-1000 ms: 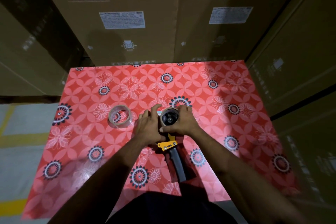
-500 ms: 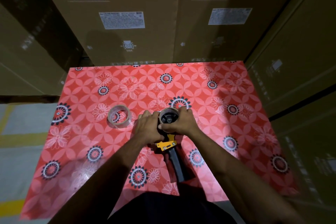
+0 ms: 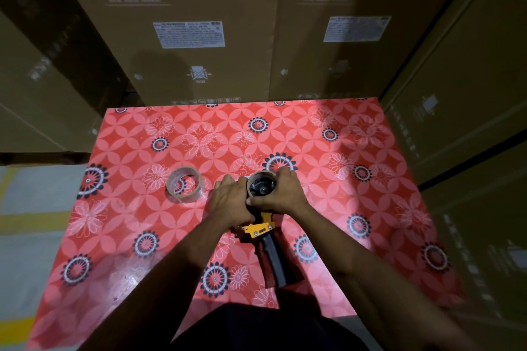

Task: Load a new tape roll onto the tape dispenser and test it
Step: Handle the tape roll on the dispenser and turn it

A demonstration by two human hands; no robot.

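Both hands are meeting over the tape dispenser lying on the table. My right hand is curling round the tape roll on the dispenser's hub, thumb along its near edge. My left hand is gripping the dispenser's frame just beside the roll, fingers bent over it. Its black handle is pointing back toward me. A second tape roll is lying flat to the left, apart from my hands. Cardboard boxes are standing behind the table.
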